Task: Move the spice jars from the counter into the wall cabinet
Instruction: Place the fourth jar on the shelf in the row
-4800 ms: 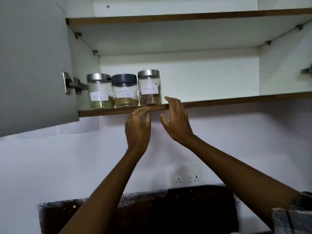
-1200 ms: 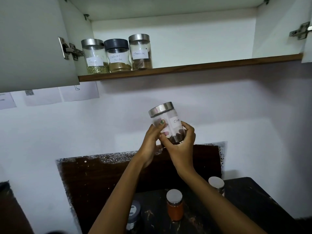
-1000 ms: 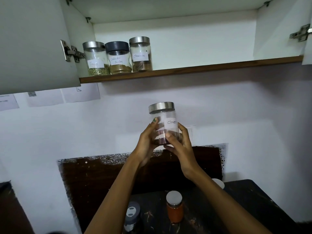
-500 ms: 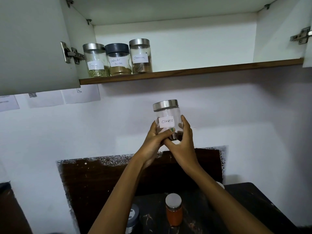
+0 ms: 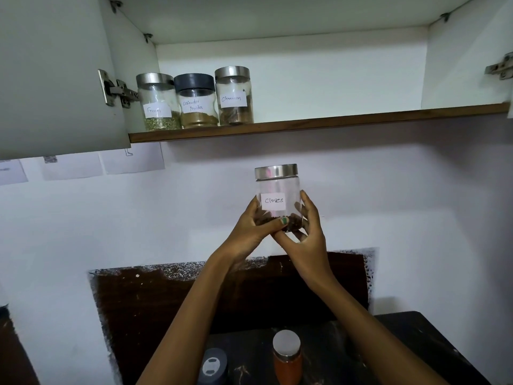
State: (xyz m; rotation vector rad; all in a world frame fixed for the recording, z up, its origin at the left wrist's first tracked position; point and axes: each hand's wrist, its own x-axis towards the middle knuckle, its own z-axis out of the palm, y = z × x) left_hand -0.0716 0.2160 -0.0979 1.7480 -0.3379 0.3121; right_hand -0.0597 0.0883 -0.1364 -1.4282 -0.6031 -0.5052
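The cloves jar (image 5: 277, 198), gripped low by both the left hand (image 5: 251, 229) and right hand (image 5: 306, 232) below the shelf (image 5: 319, 124), could be tipped against the cinnamon jar (image 5: 234, 95).

A white wall (image 5: 388, 190) fills the middle of the view. Three sheets of paper (image 5: 130, 161) are stuck on it in a row at the left, and their tops are hidden. One sheet has a small drawing near its top edge. The others are too faint to read. Lower down, a dark brown patch (image 5: 155, 301) covers part of the wall. Its top edge is rough and speckled with white. A silver metal hinge (image 5: 116, 91) sits high at the left, and another hinge (image 5: 499, 69) shows at the far right edge.
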